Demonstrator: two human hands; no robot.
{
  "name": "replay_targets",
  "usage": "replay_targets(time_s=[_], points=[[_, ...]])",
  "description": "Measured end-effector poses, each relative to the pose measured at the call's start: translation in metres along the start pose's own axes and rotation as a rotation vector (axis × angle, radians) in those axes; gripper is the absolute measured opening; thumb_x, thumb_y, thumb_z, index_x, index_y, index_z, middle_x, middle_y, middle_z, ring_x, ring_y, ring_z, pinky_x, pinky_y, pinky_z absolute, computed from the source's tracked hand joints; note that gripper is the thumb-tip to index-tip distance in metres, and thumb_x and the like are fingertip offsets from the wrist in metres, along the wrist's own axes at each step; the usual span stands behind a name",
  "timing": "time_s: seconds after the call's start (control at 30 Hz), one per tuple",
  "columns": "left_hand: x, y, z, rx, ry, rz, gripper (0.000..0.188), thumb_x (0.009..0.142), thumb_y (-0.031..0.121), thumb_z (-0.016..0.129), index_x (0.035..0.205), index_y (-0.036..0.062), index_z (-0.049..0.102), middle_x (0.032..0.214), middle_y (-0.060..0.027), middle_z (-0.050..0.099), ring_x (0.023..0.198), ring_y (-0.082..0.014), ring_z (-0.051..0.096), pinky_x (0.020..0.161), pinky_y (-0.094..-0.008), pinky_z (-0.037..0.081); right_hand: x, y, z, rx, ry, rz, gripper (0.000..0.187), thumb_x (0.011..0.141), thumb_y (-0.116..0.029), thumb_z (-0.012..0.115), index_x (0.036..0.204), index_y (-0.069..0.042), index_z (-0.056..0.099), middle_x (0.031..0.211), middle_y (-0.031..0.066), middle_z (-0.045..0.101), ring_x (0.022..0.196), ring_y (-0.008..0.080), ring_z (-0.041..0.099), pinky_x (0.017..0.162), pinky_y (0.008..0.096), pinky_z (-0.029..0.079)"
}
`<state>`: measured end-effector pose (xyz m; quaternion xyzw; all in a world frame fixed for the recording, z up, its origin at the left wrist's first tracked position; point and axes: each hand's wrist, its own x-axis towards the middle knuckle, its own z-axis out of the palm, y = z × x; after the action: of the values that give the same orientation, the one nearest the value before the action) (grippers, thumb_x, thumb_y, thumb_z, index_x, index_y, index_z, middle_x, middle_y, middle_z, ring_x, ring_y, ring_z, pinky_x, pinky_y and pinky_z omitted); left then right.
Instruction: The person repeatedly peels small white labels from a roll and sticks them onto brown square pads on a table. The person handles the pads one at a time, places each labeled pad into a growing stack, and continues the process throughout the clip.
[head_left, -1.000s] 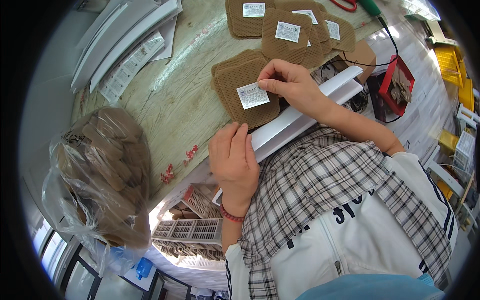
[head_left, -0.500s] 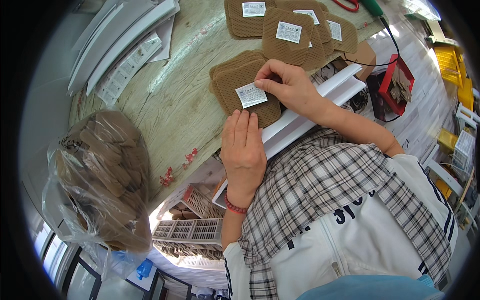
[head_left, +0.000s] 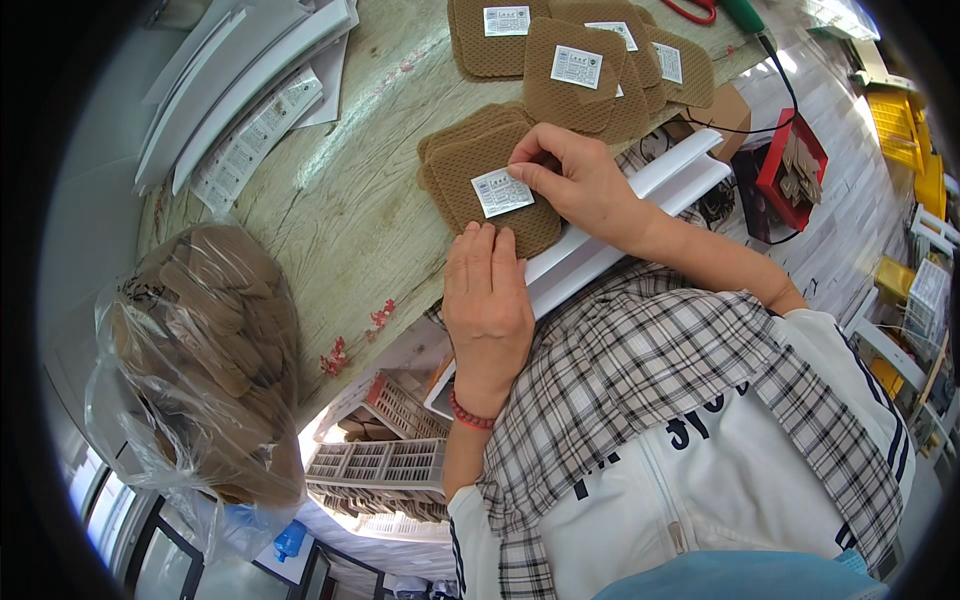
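In front of me a small stack of brown mesh-textured fabric pads (head_left: 470, 150) lies at the table's near edge. A white printed label (head_left: 503, 192) sits on the top pad. My right hand (head_left: 585, 185) pinches the label's upper right corner between thumb and forefinger. My left hand (head_left: 488, 300) lies flat, fingers together and stretched out, with the tips on the pad's lower edge just below the label. Farther off, more brown pads (head_left: 570, 95) bearing similar white labels lie in overlapping piles.
A clear plastic bag (head_left: 210, 370) full of brown pieces hangs at the table's left. Sheets of labels and white paper (head_left: 255, 130) lie at the far left. Red-handled scissors (head_left: 695, 12) and a green-handled corded tool (head_left: 742, 14) are at the far right. Below stand a red box (head_left: 795, 180) and plastic baskets (head_left: 375, 460).
Almost nothing differs. My right hand has shifted very slightly at the label's corner; the left hand and the pads stay in place.
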<state>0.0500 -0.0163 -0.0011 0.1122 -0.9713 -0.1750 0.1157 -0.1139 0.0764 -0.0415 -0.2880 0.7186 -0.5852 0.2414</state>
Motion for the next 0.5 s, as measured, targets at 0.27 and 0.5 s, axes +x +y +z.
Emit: replay_targets(time_s=[0.27, 0.5], points=[[0.005, 0.004, 0.000, -0.014, -0.042, -0.019, 0.071, 0.084, 0.017, 0.075, 0.146, 0.0007, 0.044, 0.151, -0.0177, 0.042, 0.121, -0.0359, 0.052, 0.101, -0.0443, 0.044, 0.000, 0.002, 0.002, 0.000, 0.030, -0.012, 0.015, 0.089, -0.013, 0.068, 0.093, 0.001, 0.063, 0.085, 0.0150, 0.069, 0.076, 0.0245, 0.068, 0.069, 0.0344, 0.054], [0.010, 0.005, -0.001, 0.145, -0.170, -0.023, 0.080, 0.083, 0.032, 0.074, 0.148, 0.0003, 0.041, 0.157, -0.0145, 0.037, 0.121, -0.0288, 0.048, 0.109, -0.0504, 0.032, -0.002, -0.002, 0.003, -0.078, 0.053, -0.040, 0.014, 0.088, -0.012, 0.069, 0.092, 0.001, 0.063, 0.085, 0.0156, 0.067, 0.074, 0.0276, 0.068, 0.067, 0.0355, 0.054]])
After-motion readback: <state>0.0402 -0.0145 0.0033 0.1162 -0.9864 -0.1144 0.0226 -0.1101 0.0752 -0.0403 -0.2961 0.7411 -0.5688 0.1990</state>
